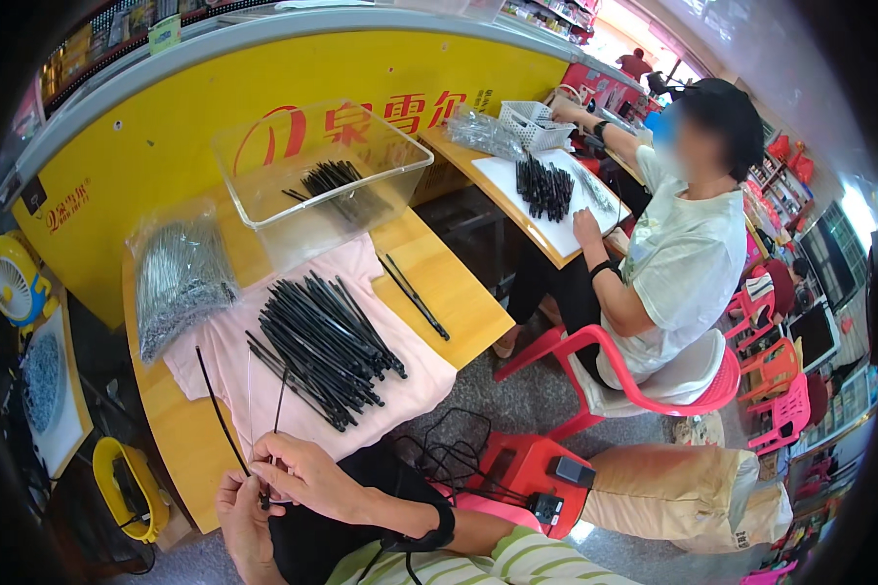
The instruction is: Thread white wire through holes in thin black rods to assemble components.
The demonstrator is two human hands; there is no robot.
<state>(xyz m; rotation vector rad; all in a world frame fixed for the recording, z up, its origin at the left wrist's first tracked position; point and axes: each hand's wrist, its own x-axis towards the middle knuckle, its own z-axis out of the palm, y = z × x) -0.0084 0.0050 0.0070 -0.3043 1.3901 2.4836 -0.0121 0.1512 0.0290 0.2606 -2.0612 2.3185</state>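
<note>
Low at the front left, my left hand (244,522) is closed around the lower end of a long thin black strip (220,414), which slants up to the left. Beside it, my right hand (307,478) pinches with thumb and fingers close to that same end. A second thin black strip (281,402) and a fine pale wire (251,395) rise from between the hands; which fingers grip them I cannot tell. Just beyond, a heap of similar black strips (327,346) lies on a pink cloth (419,375). Two loose strips (415,297) rest on bare wood to its right.
On the wooden table (483,317) stand a clear bag of thin silvery pieces (180,278) and a clear plastic bin (293,239) holding black strips. A yellow bucket (127,487) is at left. A co-worker (688,214) sits right, beside a red stool (527,478) with cables.
</note>
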